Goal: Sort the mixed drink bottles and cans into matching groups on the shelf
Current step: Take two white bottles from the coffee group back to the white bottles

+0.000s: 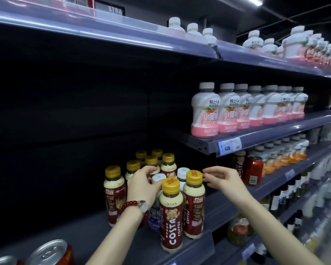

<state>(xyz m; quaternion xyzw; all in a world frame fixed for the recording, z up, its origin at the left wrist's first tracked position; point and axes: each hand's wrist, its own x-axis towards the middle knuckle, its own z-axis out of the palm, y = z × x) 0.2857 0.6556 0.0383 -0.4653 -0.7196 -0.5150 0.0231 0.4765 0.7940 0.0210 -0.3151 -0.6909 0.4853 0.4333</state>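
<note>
Several Costa coffee bottles (171, 215) with gold caps stand clustered on the dark shelf (88, 232). Among them are two white-capped bottles: one with a blue label (155, 213) and another behind (183, 174). My left hand (143, 185), with a red bead bracelet on the wrist, curls around the white-capped blue-label bottle's neck. My right hand (220, 177) hovers with its fingers apart just right of a gold cap (194, 176), holding nothing. Two red cans (52, 253) sit at the bottom left.
Pink-and-white juice bottles (204, 115) fill the shelf above on the right, with more on the top shelf (296, 41). A Costa bottle (239, 165) and a red can (254, 170) stand to the right, beside orange-label bottles (285, 152). A price tag (228, 146) reads 4.20.
</note>
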